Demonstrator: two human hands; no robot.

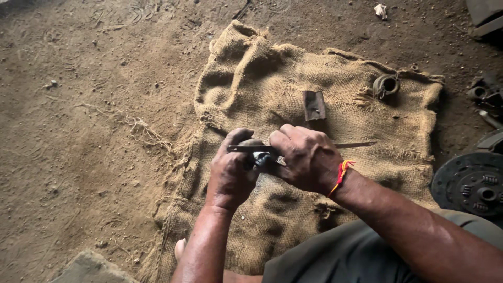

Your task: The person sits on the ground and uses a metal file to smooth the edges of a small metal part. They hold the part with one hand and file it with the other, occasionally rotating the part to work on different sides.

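Observation:
My left hand (229, 173) grips a small dark rounded metal part (258, 157) over a burlap sack (293, 99) spread on the dirt floor. My right hand (306, 157), with a red-orange thread at the wrist, holds a long thin flat metal blade (356, 144) laid across the top of that part; the blade's ends stick out left and right of my hands. Most of the part is hidden by my fingers.
On the sack lie a short flat rusty metal piece (314, 105) and a round metal ring-shaped part (386, 85). A dark clutch-like disc (469, 183) sits at the right edge, more metal parts (484, 94) above it. A stone (89, 268) lies at bottom left.

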